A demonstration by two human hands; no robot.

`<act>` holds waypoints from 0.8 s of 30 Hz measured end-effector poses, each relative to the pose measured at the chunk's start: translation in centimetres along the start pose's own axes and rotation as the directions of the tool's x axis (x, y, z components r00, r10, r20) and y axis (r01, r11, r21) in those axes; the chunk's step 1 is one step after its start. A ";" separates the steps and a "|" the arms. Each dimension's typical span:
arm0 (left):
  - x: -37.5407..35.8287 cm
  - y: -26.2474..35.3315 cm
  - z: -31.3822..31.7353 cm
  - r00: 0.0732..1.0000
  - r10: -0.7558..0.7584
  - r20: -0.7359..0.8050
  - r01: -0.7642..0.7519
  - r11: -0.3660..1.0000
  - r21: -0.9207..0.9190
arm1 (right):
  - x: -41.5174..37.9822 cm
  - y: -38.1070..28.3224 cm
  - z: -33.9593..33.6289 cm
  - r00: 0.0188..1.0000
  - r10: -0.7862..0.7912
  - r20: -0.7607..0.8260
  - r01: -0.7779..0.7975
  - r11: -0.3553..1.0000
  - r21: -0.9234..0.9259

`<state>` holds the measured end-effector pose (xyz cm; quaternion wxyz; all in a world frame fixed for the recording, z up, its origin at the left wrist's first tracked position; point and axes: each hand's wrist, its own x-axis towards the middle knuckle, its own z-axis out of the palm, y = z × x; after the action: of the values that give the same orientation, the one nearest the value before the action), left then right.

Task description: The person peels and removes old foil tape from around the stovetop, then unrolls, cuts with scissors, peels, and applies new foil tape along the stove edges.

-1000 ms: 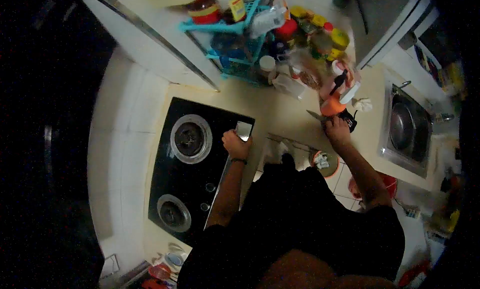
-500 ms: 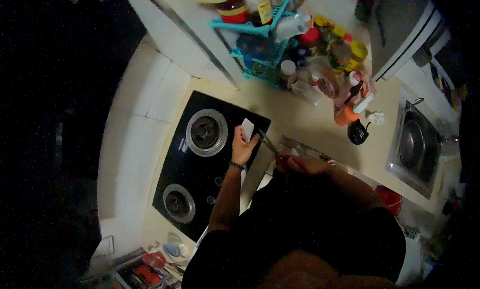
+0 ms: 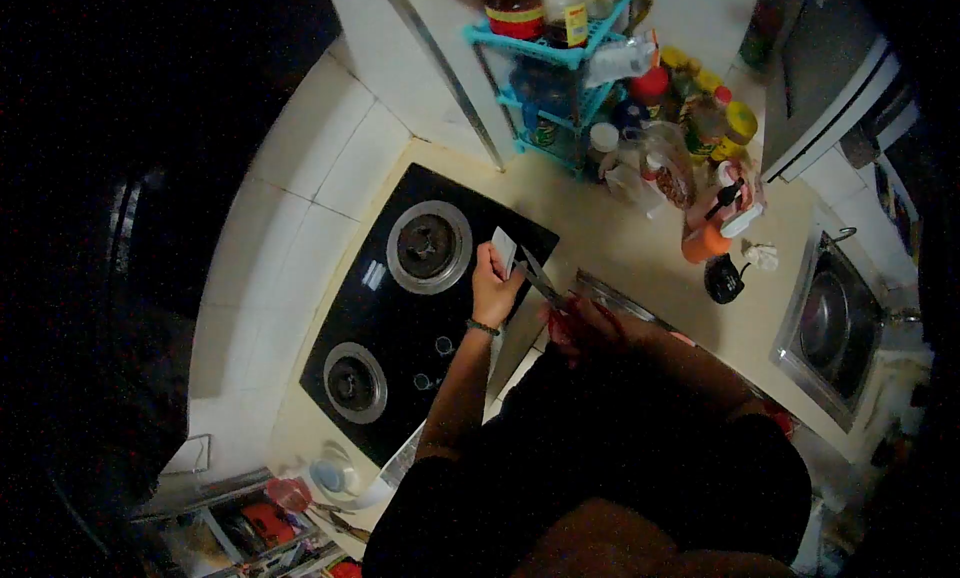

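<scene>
My left hand is closed on a small flat white packet, which sticks up from between thumb and fingers over the front part of the black gas stove. In my right hand is a pair of scissors with red handles. Its metal blades are spread and point up and left, their tips close beside the packet and my left thumb. The right fingers are dim and partly merge with the red handles.
Two burners sit on the stove. A turquoise rack with jars stands at the back corner, beside several bottles. An orange container and a black object stand before the sink. A drawer lies at lower left.
The camera view has shifted, so the stove and rack sit further right. The scissor blades now show spread apart near the packet. Both hands keep their hold.
</scene>
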<state>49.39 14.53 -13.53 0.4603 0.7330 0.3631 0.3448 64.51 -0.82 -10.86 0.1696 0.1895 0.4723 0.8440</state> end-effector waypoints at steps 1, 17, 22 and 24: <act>-0.1 0.3 -0.1 1.000 0.001 -0.002 -0.001 1.000 0.000 | -0.1 -0.3 0.1 0.949 0.313 0.032 -0.281 0.798 0.533; -1.8 3.0 0.6 0.994 0.059 0.088 -0.074 0.982 0.174 | 1.4 3.2 1.6 0.878 0.404 0.258 -0.478 0.705 0.524; -2.2 2.0 0.8 0.993 0.089 0.077 -0.105 0.965 0.238 | 1.3 3.9 2.2 0.890 0.369 0.268 -0.456 0.717 0.528; -2.2 2.2 0.9 0.996 0.077 0.047 -0.088 0.950 0.299 | 1.0 3.6 2.0 0.906 0.329 0.266 -0.423 0.704 0.570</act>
<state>49.52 11.64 -12.14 0.3349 0.8149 0.3724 0.2917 64.18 -0.65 -6.62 -0.0439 0.3868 0.6587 0.6438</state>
